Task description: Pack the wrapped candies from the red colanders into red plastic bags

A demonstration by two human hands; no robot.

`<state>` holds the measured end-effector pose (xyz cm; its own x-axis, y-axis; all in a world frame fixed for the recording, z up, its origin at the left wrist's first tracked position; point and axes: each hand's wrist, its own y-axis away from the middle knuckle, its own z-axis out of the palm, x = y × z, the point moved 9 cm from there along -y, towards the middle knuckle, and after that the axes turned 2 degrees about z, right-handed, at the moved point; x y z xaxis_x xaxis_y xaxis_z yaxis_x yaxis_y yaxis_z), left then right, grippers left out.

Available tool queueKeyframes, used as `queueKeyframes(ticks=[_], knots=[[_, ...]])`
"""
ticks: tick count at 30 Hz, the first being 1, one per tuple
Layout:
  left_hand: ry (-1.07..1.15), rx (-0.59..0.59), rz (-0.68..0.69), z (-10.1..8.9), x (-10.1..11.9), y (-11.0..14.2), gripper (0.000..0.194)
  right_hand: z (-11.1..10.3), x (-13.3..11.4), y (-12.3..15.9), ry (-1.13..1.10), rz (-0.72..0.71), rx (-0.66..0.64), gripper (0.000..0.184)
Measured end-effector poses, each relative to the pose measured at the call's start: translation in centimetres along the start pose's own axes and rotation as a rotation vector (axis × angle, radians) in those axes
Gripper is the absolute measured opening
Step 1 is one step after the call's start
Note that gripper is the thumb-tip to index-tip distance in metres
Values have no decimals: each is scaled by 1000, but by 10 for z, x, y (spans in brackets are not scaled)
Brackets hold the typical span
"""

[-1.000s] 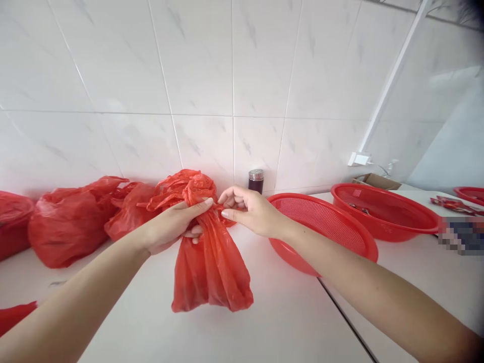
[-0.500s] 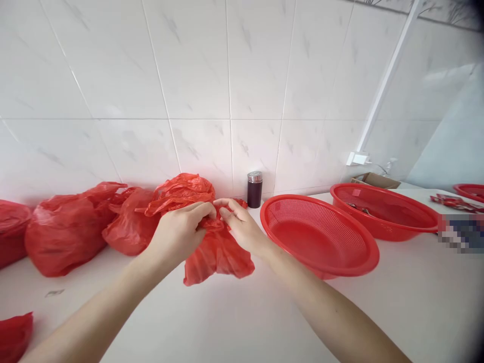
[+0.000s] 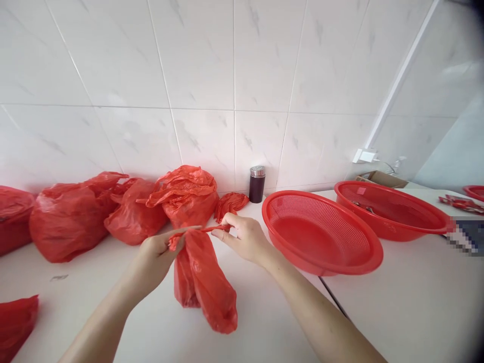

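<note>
A red plastic bag [image 3: 212, 282] hangs in front of me, its lower part bulging in two lobes. My left hand [image 3: 161, 252] is closed around one twisted end of its top. Between finger and thumb, my right hand [image 3: 244, 237] pinches the other twisted end, so the strip is stretched level between both hands. What is inside the bag cannot be made out. Just behind stands a fuller red bag with a crumpled top [image 3: 185, 191], beside a small crumpled piece of red plastic [image 3: 231, 202].
More filled red bags [image 3: 70, 222] line the tiled wall on the left. A dark cylinder with a silver lid [image 3: 257, 185] stands at the back. To the right are a red perforated basket [image 3: 321, 239] and a second red basket [image 3: 397, 214] with metal pieces inside.
The bag has come nearer and lower, and swung into two lobes. My hands have moved apart, pulling the twisted ends sideways. The small crumpled plastic behind is now uncovered.
</note>
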<state>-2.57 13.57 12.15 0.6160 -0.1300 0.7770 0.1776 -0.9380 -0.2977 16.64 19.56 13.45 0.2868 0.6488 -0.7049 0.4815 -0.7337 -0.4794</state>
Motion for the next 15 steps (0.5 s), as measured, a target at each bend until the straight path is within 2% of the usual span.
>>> queueKeyframes(ticks=[2,4,7,9,11,13,15], knots=[[42,-30,-154,0,-36,17,41,-3,29,-3,130,63,61,34],[101,-14,-280,-1,-62,36,45,-1,65,-4,92,209,92,34],[168,25,-356,4,-72,55,47,15,99,-1,-39,373,100,33],[222,83,-307,11,-61,55,48,29,100,3,-69,413,107,32],[251,128,-183,21,-45,45,47,44,89,9,-57,430,129,32],[206,157,-40,31,-33,31,46,57,71,13,23,382,142,32],[93,205,42,38,-33,18,43,73,57,15,117,308,107,30]])
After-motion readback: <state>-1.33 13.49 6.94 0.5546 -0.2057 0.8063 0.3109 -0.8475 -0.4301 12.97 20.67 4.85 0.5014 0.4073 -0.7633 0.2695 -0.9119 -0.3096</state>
